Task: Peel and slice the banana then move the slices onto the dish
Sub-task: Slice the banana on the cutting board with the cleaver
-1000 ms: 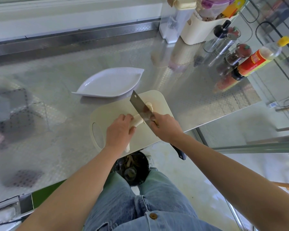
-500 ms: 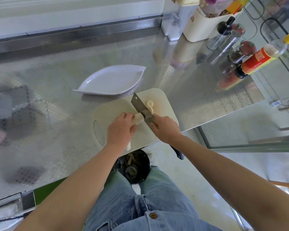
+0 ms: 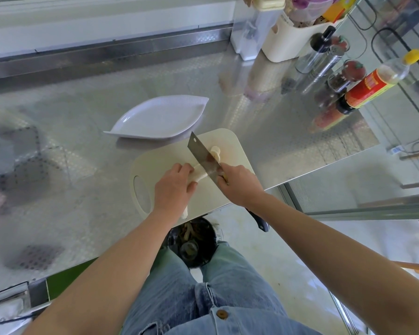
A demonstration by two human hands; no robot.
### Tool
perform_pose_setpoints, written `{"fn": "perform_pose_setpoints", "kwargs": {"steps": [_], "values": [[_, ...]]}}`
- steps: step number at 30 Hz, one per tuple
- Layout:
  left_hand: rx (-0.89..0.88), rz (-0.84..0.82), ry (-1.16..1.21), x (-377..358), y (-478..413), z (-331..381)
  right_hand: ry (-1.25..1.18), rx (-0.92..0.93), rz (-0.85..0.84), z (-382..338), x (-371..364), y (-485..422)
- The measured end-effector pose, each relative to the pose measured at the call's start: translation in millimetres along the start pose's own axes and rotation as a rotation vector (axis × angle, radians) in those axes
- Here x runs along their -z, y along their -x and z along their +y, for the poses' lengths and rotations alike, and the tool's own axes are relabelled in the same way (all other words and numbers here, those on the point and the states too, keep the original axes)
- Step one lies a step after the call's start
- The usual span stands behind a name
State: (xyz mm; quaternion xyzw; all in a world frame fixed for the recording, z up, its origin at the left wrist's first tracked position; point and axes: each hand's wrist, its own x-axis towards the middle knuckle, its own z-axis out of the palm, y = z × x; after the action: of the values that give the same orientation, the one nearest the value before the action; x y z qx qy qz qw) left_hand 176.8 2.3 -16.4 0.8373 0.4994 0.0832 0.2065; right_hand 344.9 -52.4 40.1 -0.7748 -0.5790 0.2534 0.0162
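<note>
L hand (image 3: 173, 187) lies knuckles up over the peeled banana (image 3: 200, 174), fingers curled round it, pinning it to the cutting board (image 3: 165, 155). Banana's near end pokes out under the L wrist, and its far end shows just past the L fingertips. R hand (image 3: 240, 183) is wrapped tight round the knife handle (image 3: 257, 220) up near the blade, with the dark butt end sticking out behind the R wrist, off the table edge. Knife blade (image 3: 203, 155) runs diagonally away from the R hand, flat side showing. Its edge meets the banana right beside the L fingertips; can't tell how deep it sits. A few cut slices (image 3: 215, 152) sit on the board just beyond the R knuckles, on the far side of the blade and touching each other. White leaf-shaped dish (image 3: 160, 117) is on the steel counter (image 3: 82, 153) beyond both hands, closer to L, its rim just beside the board's far edge, with no slices in it. Red-label bottle (image 3: 370, 88) and other condiment jars stand well off to the R of the R hand. Dark bin (image 3: 191, 240) w/ scraps sits below the L wrist, under the counter, by the person's jeans (image 3: 203, 298).
</note>
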Motion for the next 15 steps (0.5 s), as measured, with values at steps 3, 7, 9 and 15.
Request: {"fn": "perform_pose_setpoints", "kwargs": {"steps": [3, 7, 9, 15], "values": [[-0.002, -0.01, 0.0, 0, 0, 0, 0.018, -0.002, -0.033, -1, -9, 0], [0.007, -0.014, 0.023, 0, -1, 0, 0.012, -0.034, -0.065, -2, -21, -1], [0.004, -0.012, 0.027, 0, -1, -1, 0.003, -0.031, -0.059, -1, -22, -1], [-0.001, -0.004, 0.011, 0, 0, -1, -0.03, -0.015, 0.04, 0, -6, -1]]}}
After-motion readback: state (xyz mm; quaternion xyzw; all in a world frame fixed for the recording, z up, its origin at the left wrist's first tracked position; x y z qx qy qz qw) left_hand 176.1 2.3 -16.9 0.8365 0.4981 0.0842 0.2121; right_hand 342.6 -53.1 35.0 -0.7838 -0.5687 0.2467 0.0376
